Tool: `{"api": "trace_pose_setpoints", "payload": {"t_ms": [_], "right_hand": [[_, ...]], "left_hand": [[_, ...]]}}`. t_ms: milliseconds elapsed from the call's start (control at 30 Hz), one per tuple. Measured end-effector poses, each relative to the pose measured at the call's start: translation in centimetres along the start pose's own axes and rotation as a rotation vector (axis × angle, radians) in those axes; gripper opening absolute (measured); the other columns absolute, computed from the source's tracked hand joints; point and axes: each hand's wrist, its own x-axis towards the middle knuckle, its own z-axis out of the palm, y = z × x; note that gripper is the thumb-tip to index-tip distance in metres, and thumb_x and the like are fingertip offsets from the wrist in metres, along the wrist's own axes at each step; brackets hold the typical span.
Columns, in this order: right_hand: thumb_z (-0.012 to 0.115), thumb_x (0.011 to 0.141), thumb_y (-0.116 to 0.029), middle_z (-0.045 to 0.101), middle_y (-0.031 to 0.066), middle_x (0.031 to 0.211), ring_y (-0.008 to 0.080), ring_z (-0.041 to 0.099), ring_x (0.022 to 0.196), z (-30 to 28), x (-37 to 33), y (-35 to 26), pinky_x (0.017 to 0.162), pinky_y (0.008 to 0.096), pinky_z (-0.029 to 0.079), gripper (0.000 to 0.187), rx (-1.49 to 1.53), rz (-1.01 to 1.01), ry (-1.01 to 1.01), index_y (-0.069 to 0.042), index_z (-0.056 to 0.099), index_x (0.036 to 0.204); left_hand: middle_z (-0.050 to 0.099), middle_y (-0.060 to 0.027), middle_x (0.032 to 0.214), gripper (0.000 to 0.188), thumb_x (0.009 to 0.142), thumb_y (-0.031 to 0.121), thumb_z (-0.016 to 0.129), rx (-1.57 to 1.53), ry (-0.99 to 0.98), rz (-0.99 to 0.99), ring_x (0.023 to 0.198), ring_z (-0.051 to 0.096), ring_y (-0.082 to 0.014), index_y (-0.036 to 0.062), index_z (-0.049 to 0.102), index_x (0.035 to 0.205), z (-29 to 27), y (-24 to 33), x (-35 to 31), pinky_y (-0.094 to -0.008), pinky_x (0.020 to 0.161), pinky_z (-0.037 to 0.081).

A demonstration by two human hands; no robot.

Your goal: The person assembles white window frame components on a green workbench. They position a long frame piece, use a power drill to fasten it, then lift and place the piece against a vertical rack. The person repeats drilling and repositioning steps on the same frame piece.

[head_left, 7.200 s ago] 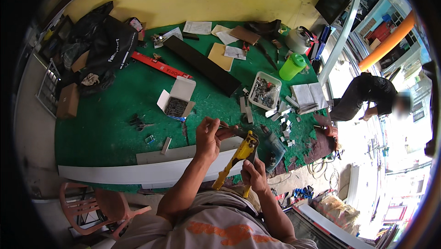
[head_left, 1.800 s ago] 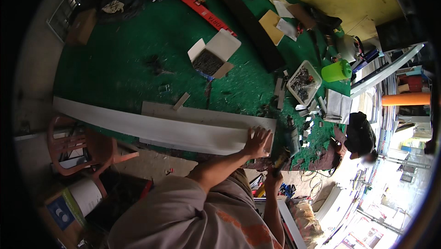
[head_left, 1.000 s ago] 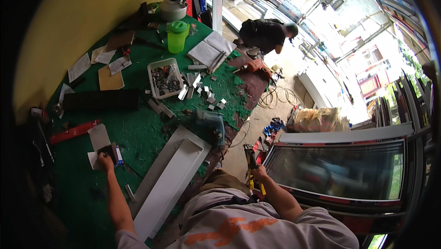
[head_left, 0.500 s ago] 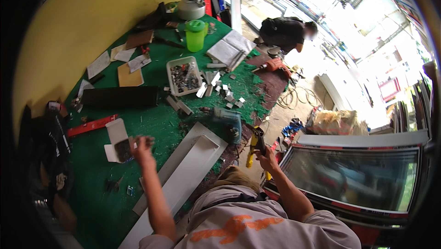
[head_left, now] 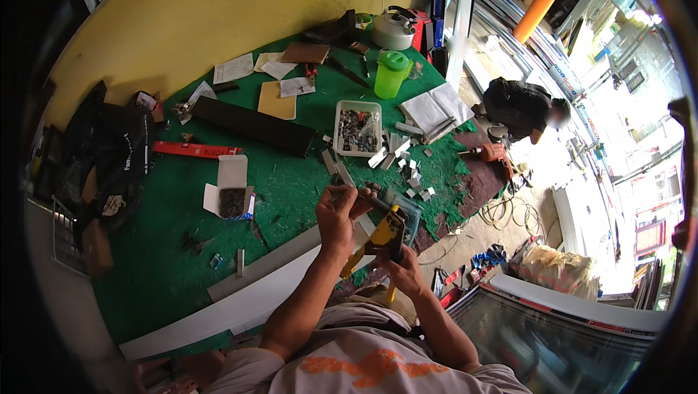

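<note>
My right hand is closed around a yellow-and-black hand riveter, held over the table's near edge. My left hand is raised beside the riveter's head, fingertips pinched together; whatever is between them is too small to make out. Just behind the riveter lies a teal power drill, partly hidden by it. A long white metal profile runs along the table's near edge under my left forearm. To the left stands an opened small white box, with a heap of small dark pieces inside.
The green-covered table carries a white tray of small hardware, cut metal pieces, a green pitcher, a kettle and papers. An orange-red drill lies at the right edge. Beyond it, a person bends low.
My left hand has moved from the small white box rightward to the riveter. My right hand has brought the riveter up toward it. The view has swung left.
</note>
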Motion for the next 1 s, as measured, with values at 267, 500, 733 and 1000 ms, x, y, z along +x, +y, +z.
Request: {"api": "trace_pose_setpoints", "payload": {"t_ms": [267, 500, 733, 1000], "right_hand": [[0.064, 0.092, -0.011, 0.068, 0.0068, 0.099, 0.0144, 0.064, 0.088, -1.1, -0.8, 0.7, 0.081, 0.0327, 0.055, 0.025, 0.093, 0.0, 0.004, 0.003, 0.063, 0.112], [0.065, 0.085, -0.002, 0.073, 0.0122, 0.107, 0.0218, 0.069, 0.093, -2.8, -1.2, -0.3, 0.086, 0.0379, 0.058, 0.032, 0.242, 0.018, 0.042, 0.006, 0.066, 0.117], [0.056, 0.074, 0.006, 0.07, 0.0209, 0.109, 0.0348, 0.069, 0.101, -4.2, -1.9, -3.4, 0.092, 0.0443, 0.056, 0.038, 0.533, -0.129, 0.243, 0.006, 0.063, 0.111], [0.061, 0.08, -0.005, 0.068, 0.0216, 0.11, 0.0317, 0.069, 0.094, -4.5, 0.1, -5.5, 0.089, 0.0428, 0.057, 0.038, 0.586, -0.367, 0.087, 0.005, 0.06, 0.116]], "left_hand": [[0.072, -0.0178, 0.099, 0.007, 0.101, 0.005, 0.06, 0.109, -0.083, 0.025, 0.089, 0.076, -0.0295, 0.0012, 0.058, 0.106, -0.2, -2.1, -0.2, -0.0377, 0.079, 0.067], [0.054, -0.0226, 0.142, 0.071, 0.102, 0.031, 0.063, 0.498, -0.487, 0.005, 0.117, 0.065, -0.0237, 0.014, 0.026, 0.161, 0.1, -1.4, -1.8, -0.0353, 0.085, 0.061], [0.068, -0.0172, 0.113, 0.047, 0.104, 0.042, 0.054, 0.402, -0.984, -0.037, 0.104, 0.065, -0.0261, -0.0023, 0.063, 0.118, 4.2, 8.5, -10.3, -0.0409, 0.098, 0.048], [0.066, -0.0209, 0.082, 0.046, 0.099, 0.044, 0.063, 1.363, -0.789, 0.197, 0.068, 0.068, -0.0386, -0.0003, 0.054, 0.11, 6.7, 7.2, -8.3, -0.0483, 0.06, 0.053]]}}
